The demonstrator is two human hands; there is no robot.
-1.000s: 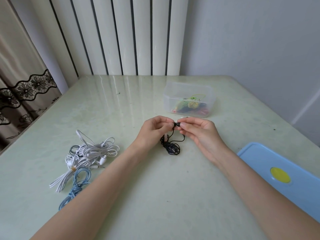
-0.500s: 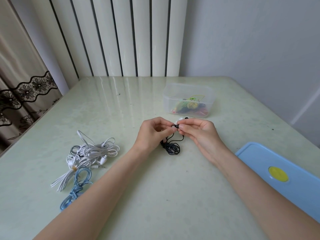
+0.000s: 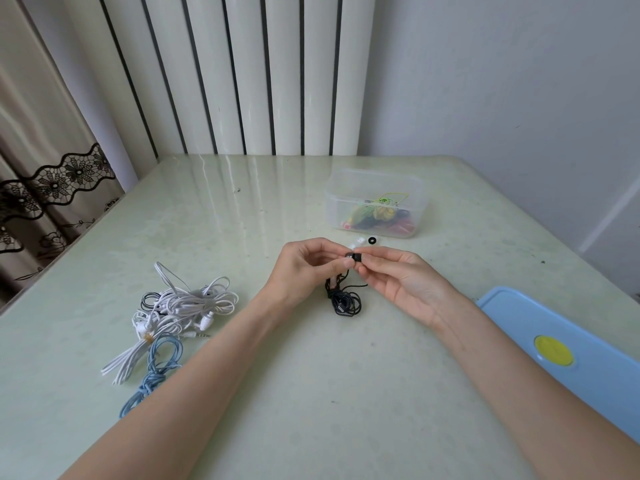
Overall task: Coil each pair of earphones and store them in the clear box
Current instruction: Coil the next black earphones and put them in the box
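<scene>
While both forearms reach in from the near edge of the pale green glossy table, the left hand and the right hand meet near its middle. Each pinches with thumb and fingertips the earbud end of a pair of black wired earphones; a small black earbud shows between the two sets of fingertips. Below them the rest of the black cable hangs down into a loose bundle that rests on the table.

Just beyond the hands, toward the far edge, stands a clear rectangular plastic box without a lid, holding coiled earphones in green, yellow, red and dark colours. Between the box and the hands lie a small black ring and a small whitish piece, too small to tell what they are.

Toward the left edge sits a tangle of white wired earphones with a dark cable partly under it, and just nearer lies a light blue coiled cable. At the right edge rests a light blue plastic lid with a yellow round spot.
</scene>
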